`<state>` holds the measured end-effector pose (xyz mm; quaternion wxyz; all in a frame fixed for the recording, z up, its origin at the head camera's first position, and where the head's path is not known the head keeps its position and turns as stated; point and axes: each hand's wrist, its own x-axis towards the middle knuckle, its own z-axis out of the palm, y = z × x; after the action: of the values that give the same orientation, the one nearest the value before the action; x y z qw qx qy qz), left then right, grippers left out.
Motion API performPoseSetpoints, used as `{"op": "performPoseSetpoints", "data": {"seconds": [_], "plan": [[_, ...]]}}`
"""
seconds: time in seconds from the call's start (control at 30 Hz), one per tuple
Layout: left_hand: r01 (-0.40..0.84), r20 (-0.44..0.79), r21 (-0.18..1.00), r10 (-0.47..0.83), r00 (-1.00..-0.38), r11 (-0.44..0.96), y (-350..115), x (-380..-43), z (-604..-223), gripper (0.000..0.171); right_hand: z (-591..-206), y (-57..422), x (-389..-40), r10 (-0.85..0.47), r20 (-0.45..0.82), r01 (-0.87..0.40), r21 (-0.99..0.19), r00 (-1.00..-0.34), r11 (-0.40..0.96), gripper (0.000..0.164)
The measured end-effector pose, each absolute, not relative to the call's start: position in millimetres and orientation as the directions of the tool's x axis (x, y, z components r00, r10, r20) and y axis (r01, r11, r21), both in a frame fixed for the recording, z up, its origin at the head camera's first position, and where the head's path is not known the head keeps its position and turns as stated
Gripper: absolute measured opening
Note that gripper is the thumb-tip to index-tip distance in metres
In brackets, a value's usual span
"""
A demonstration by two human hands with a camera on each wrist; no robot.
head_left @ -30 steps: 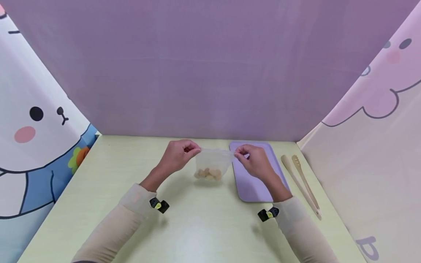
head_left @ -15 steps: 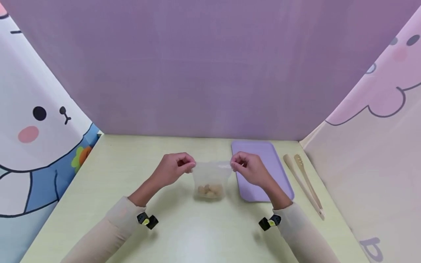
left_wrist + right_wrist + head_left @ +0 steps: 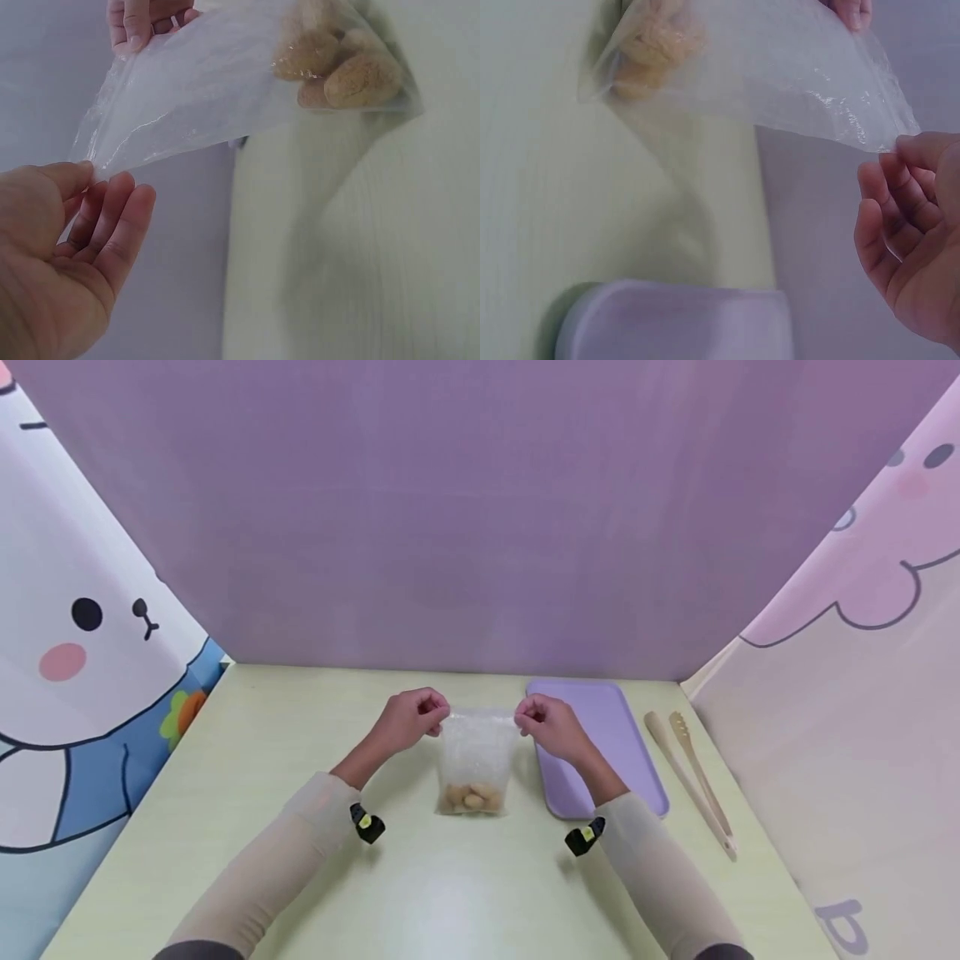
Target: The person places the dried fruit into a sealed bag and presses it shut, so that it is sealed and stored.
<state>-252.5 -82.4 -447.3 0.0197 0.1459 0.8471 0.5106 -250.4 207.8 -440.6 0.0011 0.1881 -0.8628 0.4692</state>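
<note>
A clear zip bag [image 3: 477,752] hangs upright between both hands at the middle of the table, its top edge stretched flat. Several brown, rough-skinned lumps [image 3: 364,79], like small potatoes or nuts, lie gathered at its bottom. My left hand [image 3: 412,718] pinches the top left corner between thumb and forefinger, the other fingers loosely bent, as the left wrist view [image 3: 75,240] shows. Likewise my right hand [image 3: 553,725] pinches the top right corner, partly overlapping the purple tray [image 3: 611,752] in the head view.
Right of the tray, two long wooden utensils lie side by side: a spoon-like one [image 3: 682,772] and a slotted one with a toothed end [image 3: 697,760]. A purple wall [image 3: 465,527] rises behind the table [image 3: 225,793], with printed cartoon panels on both sides.
The bag has come down and toward me, then its top has risen again and it hangs straighter, facing me. Both hands keep their pinch and have moved slightly closer together.
</note>
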Motion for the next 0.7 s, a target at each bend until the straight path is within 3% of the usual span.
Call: {"op": "performPoseSetpoints", "data": {"seconds": [0.23,0.57,0.7], "plan": [[0.141,0.041,0.883,0.225,-0.973,0.448,-75.8,-278.4,-465.3,0.012,-459.1,200.9,-273.0,-0.223,0.044,-0.153,-0.853,-0.974,0.499,0.007],[0.041,-0.051,0.85,0.16,-0.986,0.525,-75.1,-304.1,-500.5,0.013,-492.6,191.5,-296.6,-0.151,-0.06,-0.018,-0.884,-0.987,0.467,0.01],[0.053,-0.043,0.814,0.152,-0.987,0.578,-77.0,-305.9,-507.8,0.013,-505.3,184.9,-303.8,-0.111,-0.083,0.028,-0.904,-0.99,0.426,0.011]]}}
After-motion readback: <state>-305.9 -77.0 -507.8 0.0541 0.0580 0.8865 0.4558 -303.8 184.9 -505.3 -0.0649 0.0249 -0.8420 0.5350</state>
